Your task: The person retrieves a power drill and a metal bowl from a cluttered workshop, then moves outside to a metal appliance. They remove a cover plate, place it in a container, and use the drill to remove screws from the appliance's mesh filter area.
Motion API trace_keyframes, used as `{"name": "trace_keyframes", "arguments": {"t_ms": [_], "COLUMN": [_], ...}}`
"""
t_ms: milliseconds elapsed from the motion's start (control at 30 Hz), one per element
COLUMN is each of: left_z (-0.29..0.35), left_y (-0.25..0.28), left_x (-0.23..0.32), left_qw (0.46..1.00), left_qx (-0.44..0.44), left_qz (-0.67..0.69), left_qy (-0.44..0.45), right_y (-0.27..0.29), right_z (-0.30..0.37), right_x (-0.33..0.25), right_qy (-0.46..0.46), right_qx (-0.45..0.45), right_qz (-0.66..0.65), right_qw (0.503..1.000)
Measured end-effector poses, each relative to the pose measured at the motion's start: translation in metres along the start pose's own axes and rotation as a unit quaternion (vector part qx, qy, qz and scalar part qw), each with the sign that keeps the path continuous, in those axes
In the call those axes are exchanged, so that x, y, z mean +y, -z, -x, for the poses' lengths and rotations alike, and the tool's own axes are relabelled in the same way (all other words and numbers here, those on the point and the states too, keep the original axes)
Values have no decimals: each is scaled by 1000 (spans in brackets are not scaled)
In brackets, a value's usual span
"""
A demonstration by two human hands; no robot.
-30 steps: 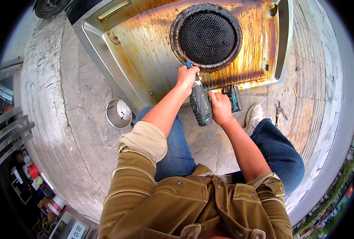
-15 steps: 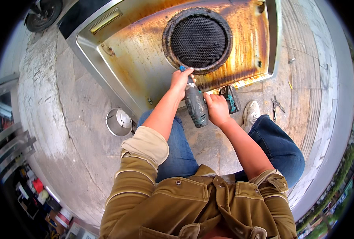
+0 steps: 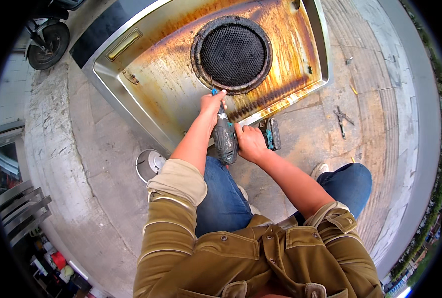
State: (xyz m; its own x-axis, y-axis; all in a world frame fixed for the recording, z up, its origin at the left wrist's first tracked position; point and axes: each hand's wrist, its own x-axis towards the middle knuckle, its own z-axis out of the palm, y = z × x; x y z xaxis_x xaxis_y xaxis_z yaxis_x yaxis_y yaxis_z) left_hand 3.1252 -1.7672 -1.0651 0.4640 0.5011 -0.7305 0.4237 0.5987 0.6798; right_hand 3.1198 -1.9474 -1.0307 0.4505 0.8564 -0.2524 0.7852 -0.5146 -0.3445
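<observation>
My right hand [image 3: 251, 143] is wrapped round the handle of a dark cordless drill [image 3: 225, 144] with teal accents. Its battery pack [image 3: 269, 134] shows to the right of that hand. My left hand [image 3: 212, 106] closes round the drill's front end, by a blue piece [image 3: 214, 92] at the tip. A thin bit [image 3: 211, 83] points away from me, toward the lower left rim of a round black mesh grille [image 3: 233, 54]. Whether the bit touches anything, I cannot tell. Around the grille spreads a grease-stained metal range hood [image 3: 151, 94], lying with its underside up.
Left of my knee stands a round metal pot [image 3: 149, 165]. Pliers-like tools [image 3: 342, 120] and a small metal piece [image 3: 349, 60] lie on the paving at right. A scooter wheel [image 3: 49, 45] is at far left, metal slats [image 3: 24, 211] at the left edge.
The hood and drill now appear further left as the view has shifted. Both hands keep their hold on the drill. My right foot appears nearer to me.
</observation>
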Motion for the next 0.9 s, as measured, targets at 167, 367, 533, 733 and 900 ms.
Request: {"name": "trace_keyframes", "arguments": {"t_ms": [167,367,533,733,900], "left_z": [0,7,15,58,85], "left_y": [1,-14,-13,-54,-61], "left_x": [-13,-12,-18,33,54], "left_qw": [998,995,994,972,985], "left_qx": [34,70,84,23,25], "left_qz": [-14,-30,-23,-103,-44], "left_qy": [-46,-62,-69,-212,-164], "right_y": [-29,-38,-41,-24,24], "right_z": [1,3,9,-6,22], "right_x": [4,23,30,46,41], "right_qy": [-8,1,30,69,102], "right_qx": [29,67,78,253,187], "right_qz": [-38,-71,-70,-116,-190], "right_qw": [999,995,994,958,959]}}
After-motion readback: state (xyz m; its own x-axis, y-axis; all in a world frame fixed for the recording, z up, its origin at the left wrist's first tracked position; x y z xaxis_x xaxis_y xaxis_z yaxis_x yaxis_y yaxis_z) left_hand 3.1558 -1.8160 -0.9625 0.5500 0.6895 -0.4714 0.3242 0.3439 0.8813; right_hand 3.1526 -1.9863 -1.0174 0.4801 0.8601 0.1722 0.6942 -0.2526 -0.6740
